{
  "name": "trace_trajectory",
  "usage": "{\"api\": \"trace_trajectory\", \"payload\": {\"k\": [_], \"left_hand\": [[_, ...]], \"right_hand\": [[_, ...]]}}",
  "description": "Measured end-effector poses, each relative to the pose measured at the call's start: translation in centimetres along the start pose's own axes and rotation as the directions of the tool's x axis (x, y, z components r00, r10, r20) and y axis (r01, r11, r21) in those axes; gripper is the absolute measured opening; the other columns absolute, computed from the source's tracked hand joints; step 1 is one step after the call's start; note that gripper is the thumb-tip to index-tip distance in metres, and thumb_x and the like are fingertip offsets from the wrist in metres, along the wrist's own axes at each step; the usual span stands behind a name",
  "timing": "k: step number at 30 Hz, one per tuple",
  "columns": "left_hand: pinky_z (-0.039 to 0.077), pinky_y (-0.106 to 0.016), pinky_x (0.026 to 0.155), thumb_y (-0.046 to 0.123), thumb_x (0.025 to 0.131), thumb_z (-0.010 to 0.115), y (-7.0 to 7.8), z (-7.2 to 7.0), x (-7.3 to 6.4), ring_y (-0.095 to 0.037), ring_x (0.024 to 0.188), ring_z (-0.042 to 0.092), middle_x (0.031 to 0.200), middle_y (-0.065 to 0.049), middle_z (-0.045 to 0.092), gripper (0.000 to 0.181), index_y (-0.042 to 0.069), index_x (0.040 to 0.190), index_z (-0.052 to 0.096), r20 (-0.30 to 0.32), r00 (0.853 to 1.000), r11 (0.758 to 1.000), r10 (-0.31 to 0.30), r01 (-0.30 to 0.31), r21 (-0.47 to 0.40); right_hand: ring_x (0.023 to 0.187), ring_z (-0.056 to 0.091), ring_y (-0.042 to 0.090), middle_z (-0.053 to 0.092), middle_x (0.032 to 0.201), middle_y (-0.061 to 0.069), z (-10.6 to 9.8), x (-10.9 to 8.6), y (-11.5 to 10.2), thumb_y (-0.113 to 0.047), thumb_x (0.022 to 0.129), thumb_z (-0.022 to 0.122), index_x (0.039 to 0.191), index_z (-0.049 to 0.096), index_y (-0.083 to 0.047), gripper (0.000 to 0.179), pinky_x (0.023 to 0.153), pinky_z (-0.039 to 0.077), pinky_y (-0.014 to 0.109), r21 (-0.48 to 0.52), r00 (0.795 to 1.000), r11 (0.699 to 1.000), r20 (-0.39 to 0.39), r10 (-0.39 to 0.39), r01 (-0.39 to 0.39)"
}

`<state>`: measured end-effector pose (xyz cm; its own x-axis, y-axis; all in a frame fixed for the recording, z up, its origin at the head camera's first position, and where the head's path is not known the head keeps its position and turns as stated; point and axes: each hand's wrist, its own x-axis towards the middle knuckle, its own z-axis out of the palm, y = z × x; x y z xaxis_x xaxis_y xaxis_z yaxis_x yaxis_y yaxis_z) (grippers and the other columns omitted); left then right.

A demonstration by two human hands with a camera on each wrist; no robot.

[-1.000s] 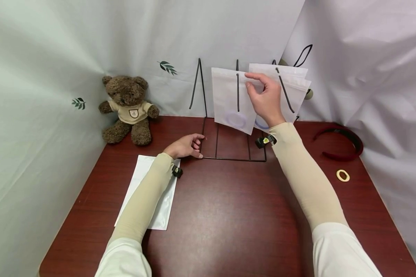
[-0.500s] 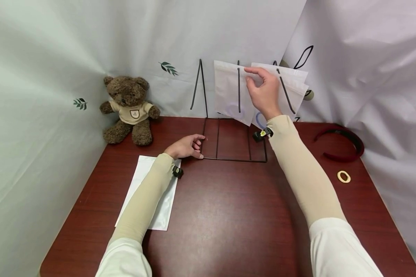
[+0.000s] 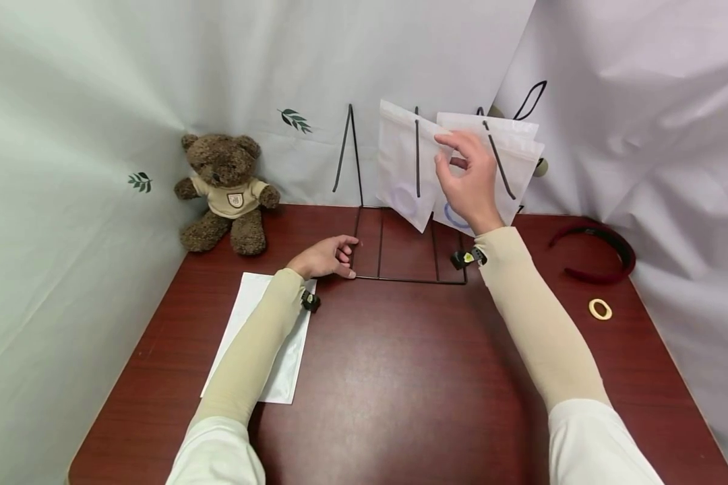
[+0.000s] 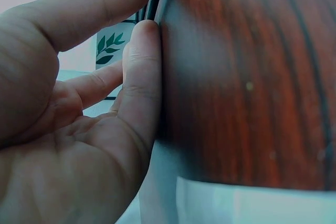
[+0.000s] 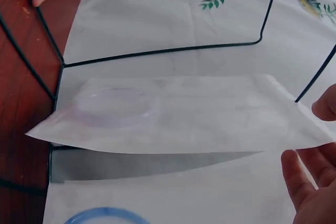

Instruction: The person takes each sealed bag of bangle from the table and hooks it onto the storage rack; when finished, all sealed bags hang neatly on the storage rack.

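Remotely, I watch the right hand [image 3: 470,178], thumb and index finger curved apart, at the edge of a filmy white pouch [image 3: 398,162] hanging aslant on a slim black wire rack [image 3: 400,279]; whether it pinches, I cannot tell. A pale lilac ring [image 5: 118,121] shows through. The left hand [image 3: 324,257] grips the rack's base corner on the grained red-brown table [image 3: 388,391], near a shaggy bear [image 3: 224,192].

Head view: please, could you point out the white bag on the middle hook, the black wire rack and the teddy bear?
White bag on the middle hook [image 3: 402,162]: head view, its front face.
Black wire rack [image 3: 409,280]: head view, front bar of its base.
Teddy bear [image 3: 221,194]: head view, its shirt.
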<state>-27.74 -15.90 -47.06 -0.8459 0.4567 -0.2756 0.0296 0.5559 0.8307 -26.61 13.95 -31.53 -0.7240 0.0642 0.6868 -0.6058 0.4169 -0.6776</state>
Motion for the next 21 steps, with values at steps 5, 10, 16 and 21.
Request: {"api": "trace_trajectory", "payload": {"k": [5,10,16,21], "left_hand": [[0.046,-0.023,0.083,0.006,0.072,0.088,0.3,0.0,-0.1,-0.019,0.101,0.053,0.114,-0.007,0.05,0.084,0.013,0.145,0.048,0.002,1.0,1.0,-0.004,0.004,0.0],[0.046,-0.022,0.083,0.007,0.072,0.087,0.2,0.0,-0.1,-0.018,0.101,0.053,0.115,-0.006,0.049,0.084,0.013,0.146,0.047,-0.002,1.0,1.0,-0.006,0.006,0.017],[0.046,-0.023,0.083,0.005,0.073,0.087,0.3,0.0,-0.2,-0.019,0.101,0.053,0.115,-0.007,0.049,0.083,0.013,0.146,0.047,0.003,1.0,1.0,-0.008,0.008,0.009],[0.046,-0.023,0.082,0.006,0.073,0.088,0.3,0.2,-0.2,-0.019,0.101,0.053,0.116,-0.008,0.049,0.084,0.014,0.146,0.047,0.003,1.0,1.0,-0.016,0.016,0.006]], "right_hand": [[0.125,0.059,0.024,0.063,0.127,0.02,-0.6,-1.7,0.9,0.003,0.088,0.066,0.119,0.072,-0.001,0.032,0.094,0.057,0.046,-0.052,0.998,0.997,0.024,-0.055,0.057],[0.124,0.061,0.02,0.064,0.133,0.008,-1.8,-3.6,3.3,-0.006,0.088,0.071,0.122,0.072,-0.012,0.035,0.095,0.057,0.04,-0.064,0.996,0.996,0.068,-0.059,0.064],[0.117,0.065,0.022,0.068,0.127,0.004,-3.9,-6.6,4.7,-0.012,0.088,0.073,0.123,0.071,-0.014,0.036,0.093,0.057,0.04,-0.131,0.988,0.989,0.145,-0.049,0.068],[0.108,0.068,0.028,0.069,0.123,0.009,-5.8,-9.0,5.9,-0.014,0.087,0.075,0.127,0.069,-0.013,0.041,0.092,0.056,0.043,-0.207,0.968,0.974,0.249,-0.036,0.09]]}}
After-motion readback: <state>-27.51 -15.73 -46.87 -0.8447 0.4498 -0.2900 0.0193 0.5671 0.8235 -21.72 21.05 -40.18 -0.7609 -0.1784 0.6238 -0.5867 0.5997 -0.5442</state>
